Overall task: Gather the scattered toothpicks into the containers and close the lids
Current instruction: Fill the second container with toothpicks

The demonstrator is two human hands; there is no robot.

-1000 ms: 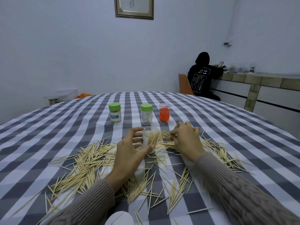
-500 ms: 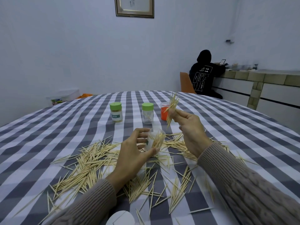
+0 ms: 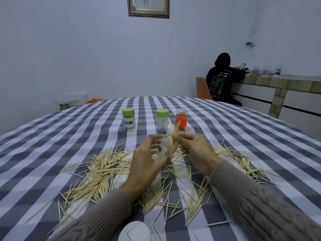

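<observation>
right hand lowered toothpick bundle into jar | left hand grips jar | checked tablecloth

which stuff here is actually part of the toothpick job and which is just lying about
Job: scattered toothpicks; open container in left hand; toothpick bundle in right hand; two green-lidded jars; white lid.
Lying about: orange jar; picture frame; plastic box.

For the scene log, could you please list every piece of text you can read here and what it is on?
"11": back of the seated person's black hooded jacket; smaller print there is unreadable.
"...HPICK", partly cut off: green band on the green-lidded full toothpick jar.
Clear plastic jar's label, in the left hand: blurred.
Brown-framed wall picture: illegible.
</observation>
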